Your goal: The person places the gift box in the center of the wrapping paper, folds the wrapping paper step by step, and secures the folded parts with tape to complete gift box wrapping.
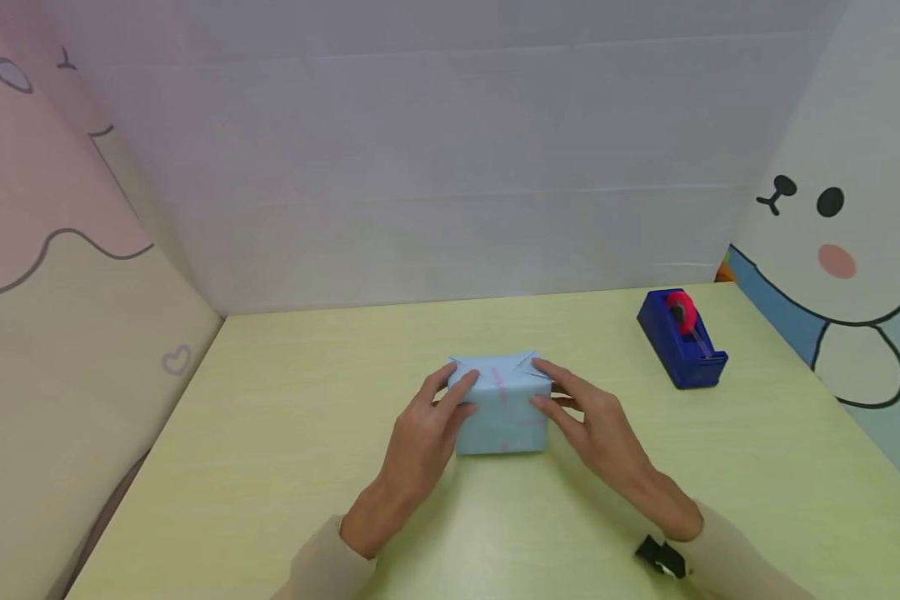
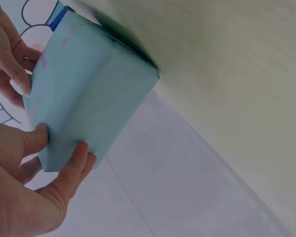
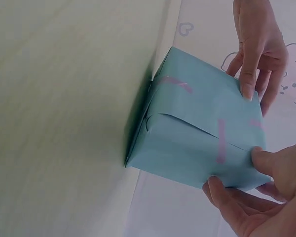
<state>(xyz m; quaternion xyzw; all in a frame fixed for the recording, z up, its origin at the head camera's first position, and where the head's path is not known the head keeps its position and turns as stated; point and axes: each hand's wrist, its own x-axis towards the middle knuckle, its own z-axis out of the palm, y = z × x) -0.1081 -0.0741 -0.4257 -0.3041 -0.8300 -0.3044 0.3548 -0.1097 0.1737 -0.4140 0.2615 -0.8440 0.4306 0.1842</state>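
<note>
A box wrapped in light blue paper (image 1: 502,427) stands on the table between both hands, with folded corners on its top. Strips of pink tape (image 3: 222,140) hold down its paper seam in the right wrist view. My left hand (image 1: 422,437) grips the box's left side, thumb on the near face and fingers over the upper edge. On the other side my right hand (image 1: 607,429) holds the upper right corner between thumb and fingers. The left wrist view shows the box's smooth side (image 2: 103,94), and its lower edge lies close to the tabletop.
A dark blue tape dispenser (image 1: 682,342) with a red-rimmed roll sits at the right back of the pale yellow table (image 1: 292,400). Behind the table hangs a white sheet (image 1: 450,167). Walls with cartoon drawings flank both sides. A black strap end (image 1: 662,557) shows by the right sleeve.
</note>
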